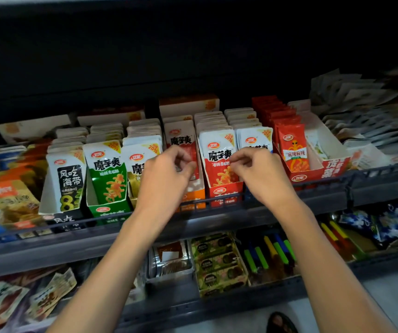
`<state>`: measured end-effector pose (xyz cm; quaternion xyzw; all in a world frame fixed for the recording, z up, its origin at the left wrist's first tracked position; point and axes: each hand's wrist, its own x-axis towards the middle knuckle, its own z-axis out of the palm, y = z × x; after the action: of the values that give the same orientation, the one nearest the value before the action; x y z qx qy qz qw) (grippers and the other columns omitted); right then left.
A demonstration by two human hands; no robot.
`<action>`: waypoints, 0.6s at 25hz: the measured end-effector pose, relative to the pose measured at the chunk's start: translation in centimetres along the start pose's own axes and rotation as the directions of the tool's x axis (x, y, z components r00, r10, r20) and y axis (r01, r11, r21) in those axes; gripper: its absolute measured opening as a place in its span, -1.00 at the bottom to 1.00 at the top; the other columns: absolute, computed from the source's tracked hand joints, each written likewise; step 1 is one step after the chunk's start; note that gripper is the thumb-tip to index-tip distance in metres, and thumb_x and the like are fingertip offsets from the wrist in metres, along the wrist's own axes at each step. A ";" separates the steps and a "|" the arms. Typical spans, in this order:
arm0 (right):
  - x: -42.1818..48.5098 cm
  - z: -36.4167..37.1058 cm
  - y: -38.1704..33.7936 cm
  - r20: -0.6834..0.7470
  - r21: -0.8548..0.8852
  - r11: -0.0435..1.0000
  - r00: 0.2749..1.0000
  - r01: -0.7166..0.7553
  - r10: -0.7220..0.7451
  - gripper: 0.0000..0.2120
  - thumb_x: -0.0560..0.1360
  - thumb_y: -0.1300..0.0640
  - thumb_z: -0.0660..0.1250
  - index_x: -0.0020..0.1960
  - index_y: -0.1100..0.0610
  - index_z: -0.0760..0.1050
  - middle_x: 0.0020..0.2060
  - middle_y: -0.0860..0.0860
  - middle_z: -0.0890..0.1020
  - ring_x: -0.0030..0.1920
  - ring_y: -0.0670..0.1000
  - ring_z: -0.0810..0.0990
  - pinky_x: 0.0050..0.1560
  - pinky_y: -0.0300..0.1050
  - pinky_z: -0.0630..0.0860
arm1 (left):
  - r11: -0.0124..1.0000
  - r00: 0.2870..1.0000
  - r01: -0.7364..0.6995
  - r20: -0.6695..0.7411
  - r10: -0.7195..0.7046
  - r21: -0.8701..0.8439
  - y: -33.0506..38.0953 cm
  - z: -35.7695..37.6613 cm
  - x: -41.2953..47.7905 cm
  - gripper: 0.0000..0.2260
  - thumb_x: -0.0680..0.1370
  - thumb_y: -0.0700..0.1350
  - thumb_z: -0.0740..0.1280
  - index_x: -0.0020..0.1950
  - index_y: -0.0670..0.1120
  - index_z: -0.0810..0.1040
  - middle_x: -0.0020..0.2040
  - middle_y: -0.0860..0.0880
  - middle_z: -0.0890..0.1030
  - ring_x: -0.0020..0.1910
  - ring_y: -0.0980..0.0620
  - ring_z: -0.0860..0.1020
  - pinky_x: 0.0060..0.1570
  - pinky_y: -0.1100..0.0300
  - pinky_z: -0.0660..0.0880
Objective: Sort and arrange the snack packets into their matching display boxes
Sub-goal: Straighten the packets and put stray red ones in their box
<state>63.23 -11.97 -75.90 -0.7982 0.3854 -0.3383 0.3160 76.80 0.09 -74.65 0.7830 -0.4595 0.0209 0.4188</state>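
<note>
Red packet at 12 o'clock, upright in red box. Foil looks light, slick, floppy; I'd take top seam. My left hand at its 9, right hand at its 3, both curled; pinch unclear.

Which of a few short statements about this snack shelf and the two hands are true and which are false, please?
1. The green packet stands in a green box. True.
2. The black-labelled packet stands to the right of the green packet. False: it stands to its left.
3. The left hand and the right hand are both up at the packet row on the upper shelf. True.
4. The red packet beside the right hand lies flat. False: it stands upright in a red box.
5. The lower shelf is bare. False: it holds boxed snacks and green and yellow sticks.
</note>
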 end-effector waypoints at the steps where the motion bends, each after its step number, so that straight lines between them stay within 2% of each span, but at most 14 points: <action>1: -0.3 0.2 -0.5 -0.003 -0.026 0.999 0.999 0.036 -0.036 -0.87 0.55 0.18 0.35 0.04 0.04 0.64 -0.14 -0.11 0.63 -0.08 -0.14 0.59 0.07 -0.15 0.57 | 1.000 0.999 0.021 -0.034 -0.021 0.021 -0.4 -0.9 -0.7 -0.96 0.55 -0.06 0.35 -0.10 0.01 0.56 -0.25 0.11 0.58 -0.27 0.27 0.56 -0.30 0.38 0.41; 2: -0.6 0.5 -1.0 0.007 -0.061 0.995 0.997 0.073 -0.073 -0.86 0.56 0.17 0.34 0.05 0.02 0.63 -0.12 -0.13 0.63 -0.09 -0.18 0.56 0.06 -0.21 0.54 | 0.996 0.997 0.028 -0.077 -0.021 0.086 -1.1 -1.5 -1.4 -0.94 0.54 -0.03 0.34 -0.11 0.03 0.57 -0.24 0.10 0.61 -0.26 0.20 0.57 -0.28 0.25 0.43; 4: -1.3 1.5 -2.2 0.047 -0.155 0.976 0.988 0.153 -0.148 -0.82 0.58 0.15 0.31 0.12 0.00 0.61 -0.02 -0.13 0.62 -0.08 -0.24 0.49 -0.01 -0.38 0.41 | 0.963 0.992 -0.003 -0.124 0.037 0.268 -2.6 -2.1 -2.2 -0.95 0.53 -0.02 0.34 -0.09 0.04 0.58 -0.16 0.05 0.65 -0.16 -0.02 0.59 -0.20 0.12 0.46; 7: -2.0 3.5 -3.7 0.069 -0.210 0.941 0.964 0.266 -0.257 -0.74 0.59 0.18 0.28 0.26 0.02 0.55 0.18 -0.08 0.57 0.18 -0.10 0.50 0.16 -0.29 0.33 | 0.919 0.992 -0.072 -0.065 0.105 0.387 -4.6 -1.9 -2.5 -0.92 0.52 -0.02 0.34 -0.04 0.05 0.62 -0.10 -0.02 0.66 -0.11 -0.10 0.59 -0.16 0.07 0.49; 9: -1.3 4.9 -4.8 0.046 -0.304 0.881 0.930 0.361 -0.365 -0.67 0.59 0.24 0.25 0.32 0.06 0.50 0.24 -0.03 0.54 0.27 -0.02 0.45 0.26 -0.17 0.32 | 0.933 0.995 -0.072 -0.037 0.090 0.354 -5.3 -1.9 -2.1 -0.90 0.52 0.00 0.33 -0.01 0.06 0.61 -0.13 -0.03 0.67 -0.11 -0.10 0.59 -0.09 0.04 0.52; 11: 0.9 6.3 -5.7 0.055 -0.465 0.757 0.868 0.460 -0.493 -0.59 0.54 0.30 0.27 0.37 0.10 0.47 0.25 0.05 0.55 0.28 0.07 0.43 0.29 -0.03 0.32 | 0.963 0.999 -0.042 -0.001 0.044 0.265 -6.1 -1.9 -1.5 -0.89 0.52 0.02 0.33 0.01 0.07 0.59 -0.13 0.00 0.66 -0.10 -0.07 0.60 -0.05 0.02 0.56; 13: 3.8 7.7 -6.5 0.072 -0.584 0.675 0.857 0.451 -0.510 -0.51 0.47 0.34 0.30 0.38 0.14 0.44 0.26 0.10 0.54 0.29 0.14 0.44 0.26 0.06 0.34 | 0.977 0.998 -0.013 0.066 -0.001 0.214 -6.5 -2.0 -1.2 -0.89 0.51 0.03 0.34 0.01 0.08 0.57 -0.13 0.02 0.66 -0.10 -0.05 0.61 -0.06 0.00 0.57; 15: 6.3 8.4 -7.0 0.088 -0.653 0.631 0.870 0.419 -0.486 -0.49 0.44 0.34 0.32 0.38 0.15 0.44 0.29 0.11 0.51 0.32 0.18 0.41 0.27 0.06 0.35 | 0.984 0.995 -0.007 0.103 -0.011 0.177 -6.6 -2.2 -1.2 -0.91 0.52 0.01 0.34 0.00 0.07 0.57 -0.14 0.03 0.65 -0.12 -0.03 0.61 -0.08 0.01 0.57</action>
<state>75.62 -11.59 -73.51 -0.9104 0.2806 -0.2882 -0.0970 81.77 3.96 -77.94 0.8175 -0.4761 0.0205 0.3234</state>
